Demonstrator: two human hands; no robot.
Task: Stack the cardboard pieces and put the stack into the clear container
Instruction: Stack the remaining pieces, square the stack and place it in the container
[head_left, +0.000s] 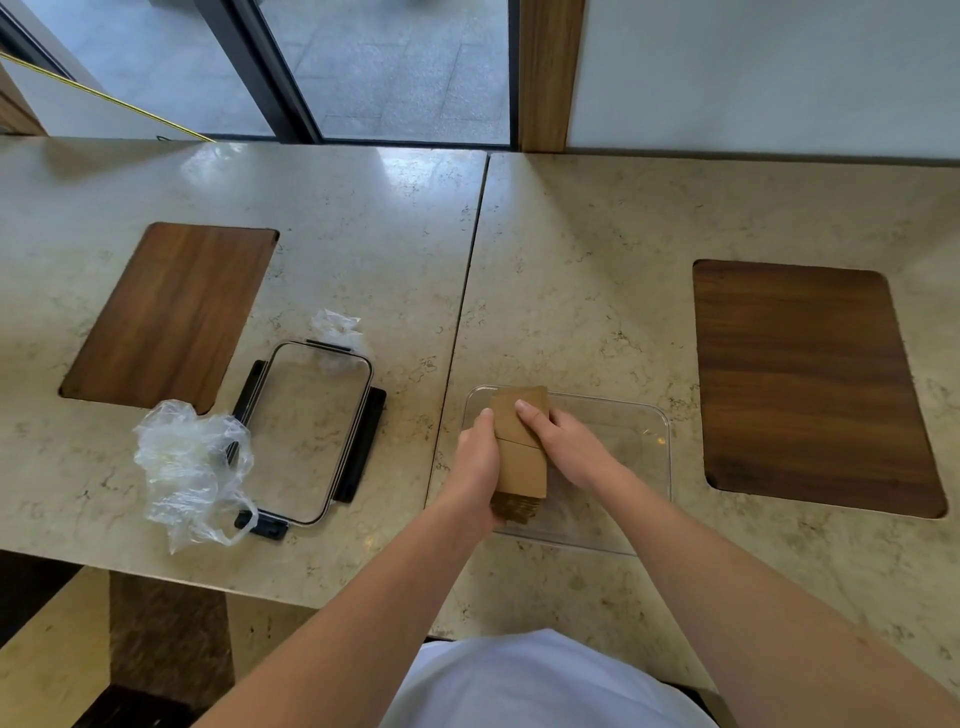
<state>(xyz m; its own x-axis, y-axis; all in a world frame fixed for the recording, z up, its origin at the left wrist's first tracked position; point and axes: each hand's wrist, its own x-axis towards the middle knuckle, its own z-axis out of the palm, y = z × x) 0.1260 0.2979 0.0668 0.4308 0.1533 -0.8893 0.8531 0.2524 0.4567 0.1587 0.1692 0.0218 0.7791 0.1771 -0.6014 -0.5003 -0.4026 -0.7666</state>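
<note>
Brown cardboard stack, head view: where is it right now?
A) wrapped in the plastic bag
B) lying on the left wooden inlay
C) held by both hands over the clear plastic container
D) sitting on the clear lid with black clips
C: the brown cardboard stack is gripped by the left hand and right hand above the clear plastic container.

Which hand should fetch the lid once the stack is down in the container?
Probably left. The lid lies on the left hand's side; the right hand would have to cross the cardboard stack and clear container.
</note>
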